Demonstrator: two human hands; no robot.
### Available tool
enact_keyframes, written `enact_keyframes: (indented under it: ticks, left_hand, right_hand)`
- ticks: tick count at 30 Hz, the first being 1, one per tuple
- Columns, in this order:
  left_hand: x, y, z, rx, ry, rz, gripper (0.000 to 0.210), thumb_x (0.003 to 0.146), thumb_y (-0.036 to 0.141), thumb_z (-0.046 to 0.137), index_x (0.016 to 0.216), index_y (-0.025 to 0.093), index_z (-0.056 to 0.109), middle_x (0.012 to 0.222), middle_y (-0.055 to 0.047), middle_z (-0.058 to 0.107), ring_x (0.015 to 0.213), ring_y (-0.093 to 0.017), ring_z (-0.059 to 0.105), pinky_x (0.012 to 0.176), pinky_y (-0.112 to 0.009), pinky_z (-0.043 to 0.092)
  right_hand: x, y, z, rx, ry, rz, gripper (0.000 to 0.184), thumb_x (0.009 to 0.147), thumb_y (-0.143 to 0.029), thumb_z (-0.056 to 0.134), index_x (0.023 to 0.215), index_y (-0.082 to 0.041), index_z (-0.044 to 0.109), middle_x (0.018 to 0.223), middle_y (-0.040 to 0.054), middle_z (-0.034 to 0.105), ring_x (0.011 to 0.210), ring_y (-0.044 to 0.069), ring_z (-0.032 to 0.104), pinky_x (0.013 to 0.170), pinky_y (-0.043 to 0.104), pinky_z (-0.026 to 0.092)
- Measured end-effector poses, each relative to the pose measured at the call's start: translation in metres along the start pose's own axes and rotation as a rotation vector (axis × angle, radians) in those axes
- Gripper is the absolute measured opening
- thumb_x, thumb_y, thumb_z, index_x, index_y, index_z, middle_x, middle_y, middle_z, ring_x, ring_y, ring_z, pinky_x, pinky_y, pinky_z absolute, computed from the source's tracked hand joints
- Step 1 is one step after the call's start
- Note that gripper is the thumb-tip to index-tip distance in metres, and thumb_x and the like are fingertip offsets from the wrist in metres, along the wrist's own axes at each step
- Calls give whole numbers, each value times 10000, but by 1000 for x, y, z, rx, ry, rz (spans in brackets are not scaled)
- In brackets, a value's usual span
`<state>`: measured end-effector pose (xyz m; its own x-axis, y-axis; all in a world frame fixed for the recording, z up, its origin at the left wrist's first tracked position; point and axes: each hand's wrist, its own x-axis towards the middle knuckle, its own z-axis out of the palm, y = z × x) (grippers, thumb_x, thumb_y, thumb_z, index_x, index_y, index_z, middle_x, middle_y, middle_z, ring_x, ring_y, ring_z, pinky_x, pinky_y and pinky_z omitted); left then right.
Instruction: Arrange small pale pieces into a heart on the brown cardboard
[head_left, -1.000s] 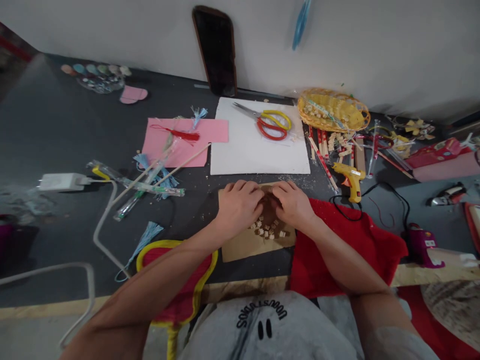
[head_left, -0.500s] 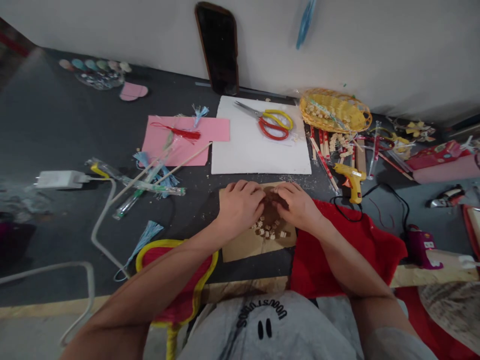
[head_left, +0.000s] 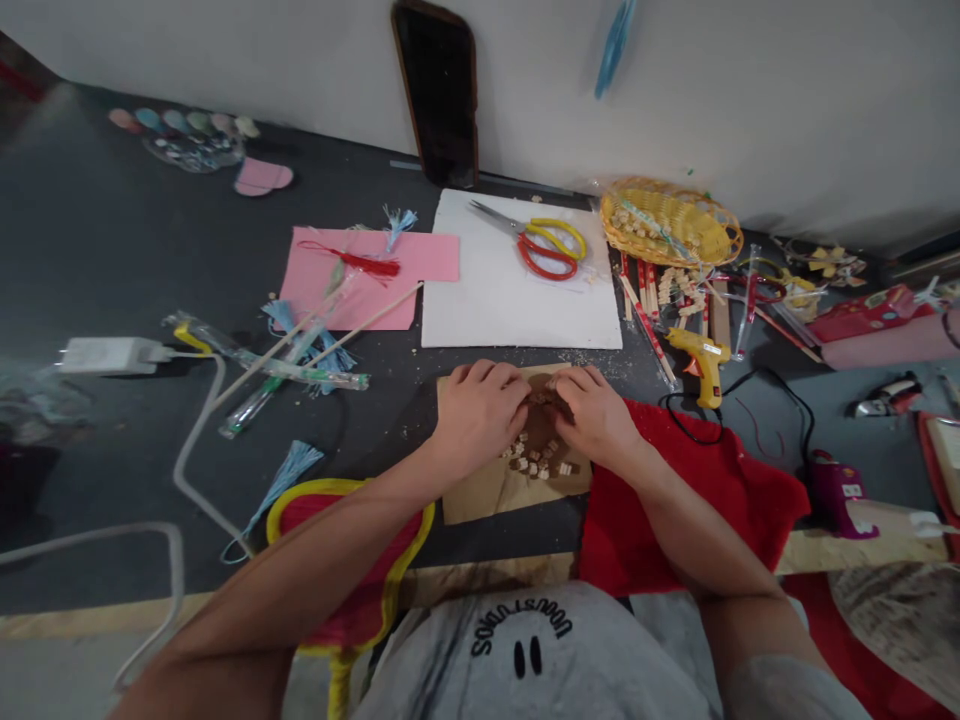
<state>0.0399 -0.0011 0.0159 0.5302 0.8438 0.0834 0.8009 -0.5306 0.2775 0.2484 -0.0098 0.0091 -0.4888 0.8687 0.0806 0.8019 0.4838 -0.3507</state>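
My left hand (head_left: pixel 481 408) and my right hand (head_left: pixel 598 415) face each other over a tan sheet of board (head_left: pixel 476 498). Their curled fingers nearly meet at the board's far part, closed round something small and brownish that they mostly cover. What it is cannot be made out. Just below the fingers lie several small pale wooden pieces (head_left: pixel 534 467), loosely grouped in a curve. Beyond the hands, a white foam-like board (head_left: pixel 517 310) carries scissors (head_left: pixel 551 245) with one yellow and one red handle.
A yellow glue gun (head_left: pixel 703 362) lies at right, its cord beside a red cloth (head_left: pixel 690 500). Behind it stands a wicker basket (head_left: pixel 724 235). On the left are pink paper (head_left: pixel 420 258), blue tassels (head_left: pixel 296 465) and a white charger (head_left: pixel 112 355). A phone (head_left: pixel 441 100) leans on the wall.
The fingers of my right hand have drawn in slightly and bent more. My left hand stays almost in place. The head view has shifted a little.
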Motion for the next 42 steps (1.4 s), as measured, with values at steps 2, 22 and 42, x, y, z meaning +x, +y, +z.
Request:
enact_keyframes:
  ticks: [2, 22, 42]
  left_hand:
    - [0, 0, -1, -1, -10, -6, 168, 958, 265, 562, 987, 220, 721, 1108, -66, 729, 1061, -290, 627, 855, -454, 471]
    - [12, 9, 1, 18, -52, 31, 152, 932, 234, 577, 999, 214, 712, 1156, -76, 704, 1079, -298, 604, 836, -457, 472]
    - [8, 5, 13, -3, 90, 81, 126, 927, 223, 605, 970, 212, 723, 1084, -64, 723, 1020, -286, 618, 823, -456, 466]
  right_hand:
    - [-1, 1, -1, 17, 0, -3, 179, 919, -187, 584, 1081, -178, 659, 1136, 136, 681, 1044, 304, 595, 948, 491, 525]
    - [-4, 2, -7, -14, -52, -6, 121, 890, -196, 623, 1002, -170, 658, 1139, 156, 682, 1043, 312, 586, 954, 481, 508]
    - [-12, -2, -6, 21, -1, 36, 223, 891, -173, 602, 1106, -164, 658, 1124, 149, 700, 1077, 320, 600, 969, 500, 519]
